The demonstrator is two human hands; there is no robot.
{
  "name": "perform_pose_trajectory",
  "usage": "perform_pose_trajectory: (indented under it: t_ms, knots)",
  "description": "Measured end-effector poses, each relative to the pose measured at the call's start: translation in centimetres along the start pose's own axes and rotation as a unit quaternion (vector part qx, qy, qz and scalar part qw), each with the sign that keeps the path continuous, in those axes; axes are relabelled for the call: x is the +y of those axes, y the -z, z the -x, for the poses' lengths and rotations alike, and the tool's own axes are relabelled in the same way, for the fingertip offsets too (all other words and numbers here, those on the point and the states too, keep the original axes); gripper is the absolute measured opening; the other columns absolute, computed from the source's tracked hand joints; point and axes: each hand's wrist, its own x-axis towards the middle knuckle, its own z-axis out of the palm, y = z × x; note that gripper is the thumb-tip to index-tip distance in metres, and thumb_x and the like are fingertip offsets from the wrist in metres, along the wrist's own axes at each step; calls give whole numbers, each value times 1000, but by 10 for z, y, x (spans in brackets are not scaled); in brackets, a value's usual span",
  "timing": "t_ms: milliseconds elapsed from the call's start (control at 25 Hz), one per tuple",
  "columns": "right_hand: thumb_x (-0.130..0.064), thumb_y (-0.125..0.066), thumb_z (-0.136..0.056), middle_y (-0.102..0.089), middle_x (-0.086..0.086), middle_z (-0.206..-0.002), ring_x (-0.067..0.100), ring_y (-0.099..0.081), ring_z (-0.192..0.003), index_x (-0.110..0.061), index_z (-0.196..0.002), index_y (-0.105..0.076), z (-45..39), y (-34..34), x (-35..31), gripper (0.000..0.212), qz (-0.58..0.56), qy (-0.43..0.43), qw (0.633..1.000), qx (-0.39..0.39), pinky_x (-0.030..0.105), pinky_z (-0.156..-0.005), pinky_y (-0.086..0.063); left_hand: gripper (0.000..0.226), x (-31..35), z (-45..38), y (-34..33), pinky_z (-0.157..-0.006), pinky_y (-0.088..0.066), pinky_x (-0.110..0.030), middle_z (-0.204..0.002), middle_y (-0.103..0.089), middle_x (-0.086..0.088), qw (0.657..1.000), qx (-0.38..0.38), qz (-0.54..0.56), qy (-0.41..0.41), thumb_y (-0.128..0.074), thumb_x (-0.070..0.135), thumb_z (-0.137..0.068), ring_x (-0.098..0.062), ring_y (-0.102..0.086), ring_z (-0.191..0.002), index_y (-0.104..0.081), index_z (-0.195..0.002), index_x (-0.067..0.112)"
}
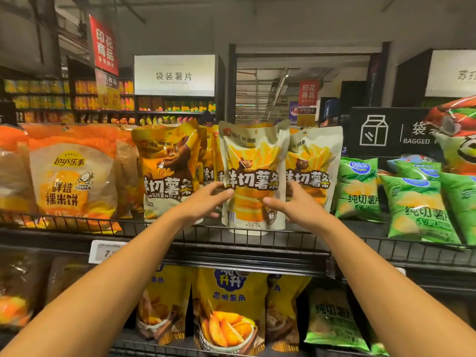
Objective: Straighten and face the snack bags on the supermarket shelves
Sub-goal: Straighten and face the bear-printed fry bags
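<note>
Two bare forearms reach up from the bottom of the frame toward the upper shelf point(257, 239), a wire-fronted deck with a low rail. Largest on it is the Lay's bag point(73, 173) at the left, orange and cream, standing face-out. Next in size come the green bags point(419, 207) at the right, lying tilted and overlapping one another, not squared to the front. Between them stand the fries bags; the centre bag point(253, 173), cream with yellow fries print, is upright at the shelf front, its top corner curled forward, just in front of its neighbours and overlapping the cream one on its right. The left hand point(203, 202) holds the bag's left edge at mid-height, thumb on the face and fingers curled behind. The right hand point(293, 204) grips the right edge likewise, thumb forward on the face. Judgement: the pouch is light and air-filled, its film glossy and somewhat slippery, soft enough to buckle, and the contents are brittle, so pressure on the face risks crushing. The side seams at mid-height are the soundest purchase, and the flat base gusset should seat squarely on the deck. A price tag point(107, 251) sits on the rail at lower left.
</note>
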Motion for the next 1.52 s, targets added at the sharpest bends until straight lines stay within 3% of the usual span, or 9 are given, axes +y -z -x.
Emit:
perform_pose_trajectory:
  t_ms: [160, 360, 520, 640, 880, 1080, 1240, 1400, 1520]
  knots:
    - [-50, -64, -92, -20, 6, -165, 27, -24, -150, -13, -158, -10, 6, -2, -5, 92, 91, 55, 989, 104, 42, -116, -27, 50, 9, 17, -2, -97, -52, -47, -136, -55, -5, 986, 141, -69, -58, -51, 40, -100, -22, -58, -117, -41, -144, 19]
    - [-38, -60, -96, -46, 6, -141, 26, -45, -129, -13, -141, -41, 18, -5, -16, 55, 137, 182, 945, 233, 38, -99, -42, 45, 7, 54, 0, -86, -50, -25, -112, -58, 11, 972, 211, -42, -93, -52, 32, -100, -8, -59, -101, -43, -142, 19]
    - [-30, -58, -97, -56, 1, -130, 17, -53, -117, -18, -134, -51, 23, -19, -38, 40, 98, 246, 946, 188, 32, -89, -43, 40, 5, 73, 33, -71, -48, -17, -108, -60, 9, 945, 300, -48, -120, -56, 18, -96, -6, -59, -88, -46, -134, 26]
    - [-26, -59, -98, -60, -3, -129, 12, -55, -115, -20, -137, -52, 22, -41, -64, 40, 53, 276, 951, 132, 32, -97, -47, 43, -5, 71, 70, -84, -46, -34, -113, -60, -2, 931, 358, -11, -76, -56, 13, -94, -21, -58, -100, -46, -136, 17]
    - [-26, -60, -95, -61, -5, -129, 14, -60, -111, -21, -145, -45, -11, -114, -104, 52, 67, 207, 975, 43, 25, -88, -48, 75, -47, 54, 118, -102, -42, -48, -138, -48, -12, 976, 188, -15, 113, -65, 28, -91, -27, -53, -110, -22, -149, 11]
    - [-42, -81, -80, -37, 2, -159, 20, -43, -138, -18, -157, -17, -48, -153, -98, 103, -13, 11, 995, -102, 41, -117, -34, 84, -72, 30, 153, -95, -39, -37, -112, -51, 7, 992, 49, 29, 110, -79, 18, -78, -16, -49, -107, -25, -142, 15]
    - [-36, -88, -71, -40, 7, -157, 23, -44, -138, -14, -155, -23, -57, -151, -96, 109, 1, -44, 991, -129, 45, -118, -35, 68, -75, 20, 156, -83, -44, -26, -108, -55, 12, 998, -25, 17, 61, -74, 5, -82, -7, -54, -100, -31, -132, 17]
    - [-32, -85, -75, -57, 3, -139, 19, -56, -123, -15, -141, -43, -54, -152, -94, 80, 13, -27, 996, -89, 45, -111, -43, 68, -84, 15, 151, -91, -44, -27, -115, -61, 10, 999, -15, 44, 1, -75, 4, -82, -6, -58, -107, -33, -132, 24]
    - [-44, -84, -74, -46, 2, -149, 23, -51, -130, -21, -152, -30, -54, -144, -92, 98, -6, 2, 1000, -28, 47, -108, -46, 70, -85, 11, 150, -85, -45, -22, -110, -57, 24, 994, 28, 84, -57, -81, 15, -79, 3, -55, -105, -34, -126, 38]
